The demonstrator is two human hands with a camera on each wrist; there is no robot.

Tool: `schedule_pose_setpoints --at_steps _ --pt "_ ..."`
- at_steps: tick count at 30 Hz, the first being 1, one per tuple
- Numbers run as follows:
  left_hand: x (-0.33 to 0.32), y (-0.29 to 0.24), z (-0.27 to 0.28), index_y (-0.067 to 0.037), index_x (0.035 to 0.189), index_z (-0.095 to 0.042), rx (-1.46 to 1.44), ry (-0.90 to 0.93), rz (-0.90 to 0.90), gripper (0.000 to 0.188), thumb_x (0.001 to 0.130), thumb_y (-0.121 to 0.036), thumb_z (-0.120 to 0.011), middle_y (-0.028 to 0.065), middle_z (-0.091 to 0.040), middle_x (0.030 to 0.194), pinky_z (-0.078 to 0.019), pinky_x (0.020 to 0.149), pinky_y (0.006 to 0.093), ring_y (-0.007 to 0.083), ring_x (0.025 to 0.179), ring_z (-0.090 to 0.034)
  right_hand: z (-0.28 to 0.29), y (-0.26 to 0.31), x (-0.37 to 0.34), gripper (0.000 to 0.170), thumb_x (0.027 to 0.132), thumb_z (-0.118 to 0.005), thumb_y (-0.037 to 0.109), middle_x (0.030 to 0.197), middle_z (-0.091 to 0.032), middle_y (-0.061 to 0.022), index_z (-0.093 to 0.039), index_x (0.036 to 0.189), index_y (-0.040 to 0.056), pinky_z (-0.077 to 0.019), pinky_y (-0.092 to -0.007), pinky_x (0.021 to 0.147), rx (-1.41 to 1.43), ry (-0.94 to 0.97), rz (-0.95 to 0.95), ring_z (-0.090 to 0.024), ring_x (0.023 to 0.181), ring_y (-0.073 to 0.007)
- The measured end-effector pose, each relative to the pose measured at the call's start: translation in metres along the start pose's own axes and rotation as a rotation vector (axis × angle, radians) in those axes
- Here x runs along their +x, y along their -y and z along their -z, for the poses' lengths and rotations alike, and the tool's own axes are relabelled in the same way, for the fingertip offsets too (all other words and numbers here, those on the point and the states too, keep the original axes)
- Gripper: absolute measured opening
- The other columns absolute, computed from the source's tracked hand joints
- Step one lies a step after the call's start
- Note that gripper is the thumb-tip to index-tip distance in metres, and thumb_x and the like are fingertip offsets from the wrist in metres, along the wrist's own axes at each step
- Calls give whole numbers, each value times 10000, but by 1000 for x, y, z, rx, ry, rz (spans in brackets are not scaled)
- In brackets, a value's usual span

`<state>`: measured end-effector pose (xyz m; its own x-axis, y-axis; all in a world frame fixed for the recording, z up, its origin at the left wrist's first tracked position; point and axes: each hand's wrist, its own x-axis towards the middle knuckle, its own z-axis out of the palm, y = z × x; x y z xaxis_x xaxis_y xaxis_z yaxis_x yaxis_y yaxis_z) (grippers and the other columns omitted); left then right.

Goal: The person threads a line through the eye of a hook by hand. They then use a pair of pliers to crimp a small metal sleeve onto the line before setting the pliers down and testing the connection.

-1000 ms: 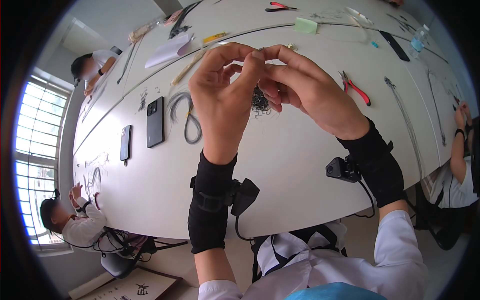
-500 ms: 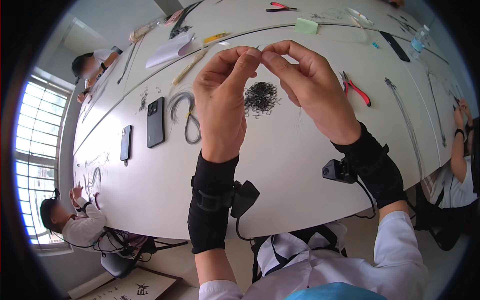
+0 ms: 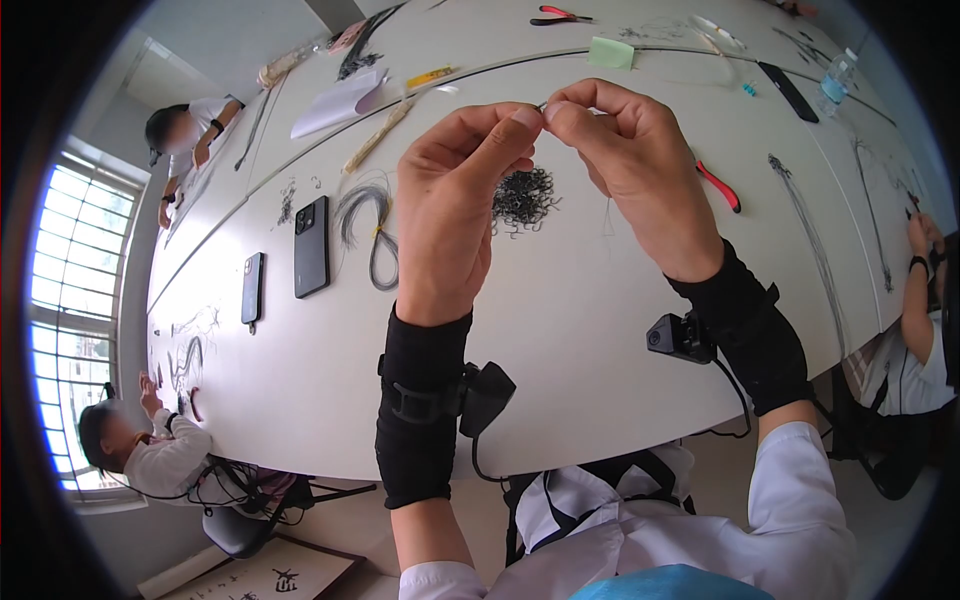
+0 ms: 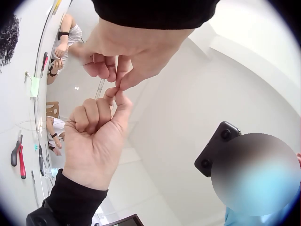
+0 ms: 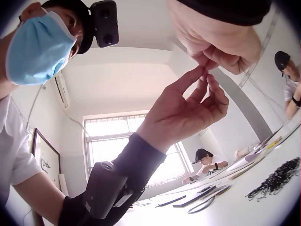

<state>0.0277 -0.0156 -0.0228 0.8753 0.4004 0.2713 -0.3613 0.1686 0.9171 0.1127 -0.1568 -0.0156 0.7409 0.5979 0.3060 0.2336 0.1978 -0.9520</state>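
Raised over the table, my left hand [image 3: 445, 205] pinches a tiny dark strand [image 3: 541, 106] between thumb and index finger. My right hand [image 3: 645, 180] pinches it too, its fingertips right against the left ones. Only a bit of the strand shows between the fingertips; the rest is hidden by them. In the right wrist view, the left hand's other fingers are loosely bent. On the table below the hands lies a pile of small black curled pieces [image 3: 523, 200]. Red-handled pliers [image 3: 719, 187] lie beyond the right hand, which covers their jaws.
Left of my hands are a tied bundle of grey strands [image 3: 383, 250], a large phone [image 3: 312, 246] and a smaller phone [image 3: 252, 290]. Farther back lie white paper [image 3: 335, 103], a green note [image 3: 611, 53] and a water bottle [image 3: 838, 82]. Other people sit around the table.
The hands were overlapped with fingers bunched; they have drawn apart to meet only at the fingertips, then shifted slightly right. The black pile came into view, and the pliers' jaws became covered.
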Motion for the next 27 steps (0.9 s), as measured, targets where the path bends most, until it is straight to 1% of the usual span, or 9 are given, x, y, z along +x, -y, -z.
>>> schedule_pose_setpoints --at_steps 2,5,8,11,20,23,27 --pt "1 -2 3 14 1039 -707 42 21 21 172 963 -132 -658 90 -708 968 -514 860 316 162 868 -643 1 -2 2 235 940 -678 243 682 -610 25 -688 938 9 -341 -180 496 -12 5 27 -456 564 -6" --pt "2 -7 7 23 1040 -698 68 26 -5 196 977 -150 -633 97 -710 977 -517 878 327 171 875 -652 3 -2 3 222 929 -683 227 658 -595 27 -687 926 5 -350 -185 509 -57 28 43 -461 565 -10" --pt "1 -15 8 32 1038 -698 233 41 -17 203 979 -147 -622 104 -710 991 -523 888 328 174 881 -669 3 -5 5 212 918 -681 214 635 -585 25 -684 922 2 -357 -185 517 -99 26 58 -466 567 -11" --pt "2 -14 8 53 1051 -692 241 65 -4 246 945 -168 -669 94 -720 954 -510 816 281 146 848 -667 2 -9 7 209 911 -679 207 622 -588 22 -682 919 -2 -362 -181 519 -107 40 69 -478 567 -10" --pt "4 -9 9 64 1055 -680 183 113 -22 216 952 -125 -674 114 -721 933 -530 772 266 161 802 -693 2 -5 7 208 911 -674 193 669 -657 -17 -679 937 -13 -386 -176 534 -37 73 -5 -548 599 -13" --pt "5 -7 10 65 1053 -678 122 101 17 220 951 -130 -680 112 -717 925 -536 772 270 163 809 -692 3 -2 6 212 914 -669 206 672 -640 -10 -683 934 -5 -368 -178 532 2 102 -17 -518 591 -12" --pt "5 -4 10 67 1073 -671 29 73 78 231 958 -134 -671 111 -711 918 -541 773 270 165 814 -693 9 0 7 244 918 -652 247 668 -606 15 -692 919 7 -341 -185 533 -19 130 -85 -462 577 -13"
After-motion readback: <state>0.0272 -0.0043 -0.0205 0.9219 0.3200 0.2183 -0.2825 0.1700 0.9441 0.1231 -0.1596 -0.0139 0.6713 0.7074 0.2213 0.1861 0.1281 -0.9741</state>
